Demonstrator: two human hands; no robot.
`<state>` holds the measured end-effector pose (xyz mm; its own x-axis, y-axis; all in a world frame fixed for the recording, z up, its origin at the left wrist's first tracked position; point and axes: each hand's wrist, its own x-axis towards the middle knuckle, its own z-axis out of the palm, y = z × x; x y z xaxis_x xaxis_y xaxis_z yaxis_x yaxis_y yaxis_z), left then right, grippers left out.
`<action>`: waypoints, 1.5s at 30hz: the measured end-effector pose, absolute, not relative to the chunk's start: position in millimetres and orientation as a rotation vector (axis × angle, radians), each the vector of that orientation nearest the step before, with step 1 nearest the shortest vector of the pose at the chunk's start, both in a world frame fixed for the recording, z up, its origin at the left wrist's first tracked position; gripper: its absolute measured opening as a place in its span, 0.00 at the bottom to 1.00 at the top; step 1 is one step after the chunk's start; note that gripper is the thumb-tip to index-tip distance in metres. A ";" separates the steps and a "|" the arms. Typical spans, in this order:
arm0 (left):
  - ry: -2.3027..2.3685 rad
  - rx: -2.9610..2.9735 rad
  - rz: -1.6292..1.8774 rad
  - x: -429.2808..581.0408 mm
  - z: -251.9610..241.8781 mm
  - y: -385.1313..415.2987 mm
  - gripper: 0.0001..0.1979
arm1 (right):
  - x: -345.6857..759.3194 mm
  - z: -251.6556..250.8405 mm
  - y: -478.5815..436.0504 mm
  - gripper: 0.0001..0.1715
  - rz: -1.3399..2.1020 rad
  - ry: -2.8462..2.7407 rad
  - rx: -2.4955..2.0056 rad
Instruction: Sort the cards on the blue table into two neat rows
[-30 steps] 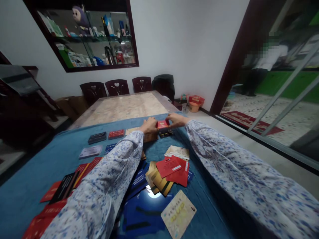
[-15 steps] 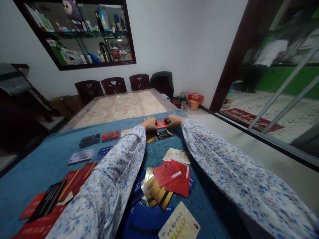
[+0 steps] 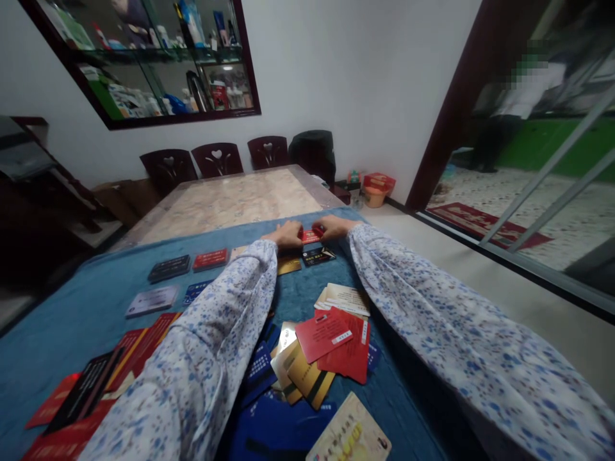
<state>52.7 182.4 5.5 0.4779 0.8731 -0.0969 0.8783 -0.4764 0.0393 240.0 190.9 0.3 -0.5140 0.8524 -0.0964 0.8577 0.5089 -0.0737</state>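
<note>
At the far side of the blue cloth, my left hand and my right hand grip a red card by its opposite edges, fingers closed. Whether more cards lie under it, I cannot tell. Just nearer lies a black card, with a gold card left of it, partly behind my left sleeve. Farther left are a black card stack, a red card stack, a white card stack and a blue card, partly covered by the sleeve.
Between my forearms spreads a loose pile with red cards, gold cards, blue cards and a cream card. More red cards lie front left. Chairs stand beyond the table. A person stands beyond the doorway.
The view has shifted slightly. My right hand has come a little closer to my left across the red card. The cards on the cloth lie as before.
</note>
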 end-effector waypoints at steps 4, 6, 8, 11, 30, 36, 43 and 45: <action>1.539 2.671 -0.144 51.3 5.8 181.3 0.27 | 237.1 0.9 192.1 0.31 -0.202 2.674 1.527; 1.535 2.675 -0.173 50.6 6.8 181.2 0.27 | 236.1 0.8 193.6 0.33 -0.206 2.681 1.516; 1.530 2.662 -0.183 49.8 8.3 180.9 0.28 | 235.5 0.5 195.2 0.34 -0.185 2.688 1.514; 1.520 2.650 -0.191 48.2 10.2 180.7 0.25 | 234.9 -0.2 197.8 0.33 -0.166 2.669 1.498; 1.510 2.644 -0.093 49.5 -0.7 191.5 0.23 | 227.8 -5.9 205.0 0.28 -0.164 2.615 1.553; 1.520 2.626 -0.125 53.4 0.5 189.5 0.19 | 225.4 -5.2 200.4 0.27 -0.162 2.601 1.575; 1.561 2.641 -0.119 58.1 -4.2 186.5 0.17 | 223.5 -5.2 191.5 0.27 -0.121 2.622 1.587; 1.541 2.661 -0.126 57.4 -5.4 187.0 0.17 | 222.8 -5.6 189.5 0.28 -0.093 2.619 1.586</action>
